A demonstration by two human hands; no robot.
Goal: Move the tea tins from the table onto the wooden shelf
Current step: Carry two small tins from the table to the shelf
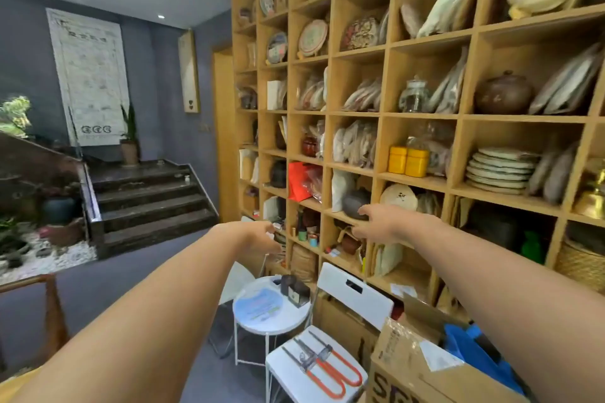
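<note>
Two yellow tea tins (408,160) stand side by side in a cubby of the tall wooden shelf (422,114), at mid height. My right hand (376,222) reaches out below and left of them, fingers apart, holding nothing, close to a dark round pot (355,203) in a lower cubby. Further left, my left hand (262,234) is stretched toward the shelf's left end, its fingers loosely curled and nothing visible in them. No table with tins is in view.
A small round white table (271,307) with dark boxes stands below the hands. A white folding chair (314,366) holds orange-handled cutters. Cardboard boxes (425,370) sit at bottom right. Stone stairs (147,203) rise at the left.
</note>
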